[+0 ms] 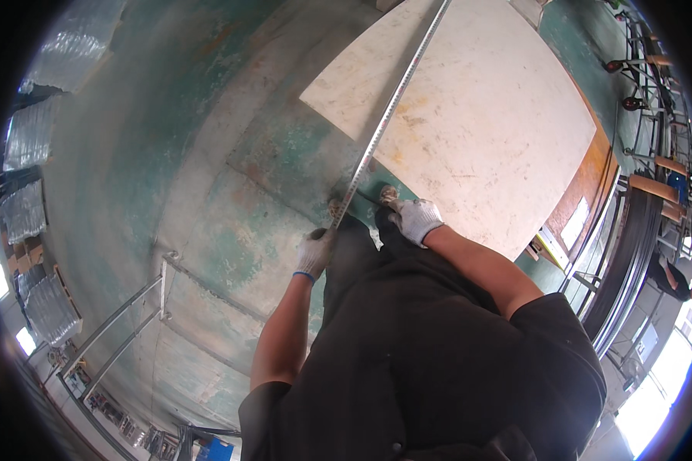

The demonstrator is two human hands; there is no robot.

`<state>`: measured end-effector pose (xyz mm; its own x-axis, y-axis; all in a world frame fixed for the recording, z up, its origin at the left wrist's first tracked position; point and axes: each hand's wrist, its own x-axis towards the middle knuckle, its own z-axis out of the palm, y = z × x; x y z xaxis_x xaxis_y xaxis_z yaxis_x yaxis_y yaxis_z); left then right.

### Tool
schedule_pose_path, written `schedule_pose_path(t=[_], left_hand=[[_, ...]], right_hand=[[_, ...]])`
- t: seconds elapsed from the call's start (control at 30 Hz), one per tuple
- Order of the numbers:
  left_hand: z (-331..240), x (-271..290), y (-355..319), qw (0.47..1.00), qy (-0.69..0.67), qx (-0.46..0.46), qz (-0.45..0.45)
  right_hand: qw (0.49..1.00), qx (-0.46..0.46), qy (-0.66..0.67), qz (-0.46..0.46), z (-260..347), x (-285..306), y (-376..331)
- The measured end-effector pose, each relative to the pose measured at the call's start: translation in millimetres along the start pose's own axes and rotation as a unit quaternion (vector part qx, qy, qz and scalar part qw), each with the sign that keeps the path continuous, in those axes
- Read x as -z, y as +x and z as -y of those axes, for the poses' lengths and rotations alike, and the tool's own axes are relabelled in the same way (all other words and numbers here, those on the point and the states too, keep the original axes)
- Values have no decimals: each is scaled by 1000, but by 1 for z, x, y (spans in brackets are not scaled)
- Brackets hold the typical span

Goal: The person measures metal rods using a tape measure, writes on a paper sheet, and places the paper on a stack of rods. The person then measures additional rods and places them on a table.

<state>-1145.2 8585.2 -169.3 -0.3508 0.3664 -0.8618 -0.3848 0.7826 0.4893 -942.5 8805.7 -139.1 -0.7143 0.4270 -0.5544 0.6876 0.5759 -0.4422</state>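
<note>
My left hand (313, 253), in a white knit glove, is closed around the near end of a tape measure. The long pale blade (396, 96) stretches from it to the top edge, passing over a large whitish board (477, 131). Stains and scuffs mark the board's face. My right hand (420, 220), gloved too, hangs in front of my right leg near the board's near edge. Its fingers are curled; whatever may be inside them is hidden. The tips of my shoes (390, 194) show just beyond my hands.
Below the board's right side lies a brown panel (592, 180). Long dark bars (627, 265) rest on a rack at right, with wheeled metal frames (634, 104) beyond. A tubular metal frame (164, 288) stands at left, near wrapped stacks (48, 307). Another person (673, 278) is far right.
</note>
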Motion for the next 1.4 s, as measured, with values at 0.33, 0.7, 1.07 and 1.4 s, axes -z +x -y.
schedule_pose_path(t=[0.33,0.7,1.07,1.4], left_hand=[[-5,-4,18,992,-22,-79,94],[-104,-44,37,982,-16,-115,147],[-126,-74,40,957,-93,-55,269],[-143,-120,10,965,-85,-57,240]], right_hand=[[992,-103,66,3,-10,-17,-18],[978,-101,101,-151,-58,-87,-66],[950,-151,111,-250,-73,-110,-144],[973,-115,119,-162,-98,-127,-122]])
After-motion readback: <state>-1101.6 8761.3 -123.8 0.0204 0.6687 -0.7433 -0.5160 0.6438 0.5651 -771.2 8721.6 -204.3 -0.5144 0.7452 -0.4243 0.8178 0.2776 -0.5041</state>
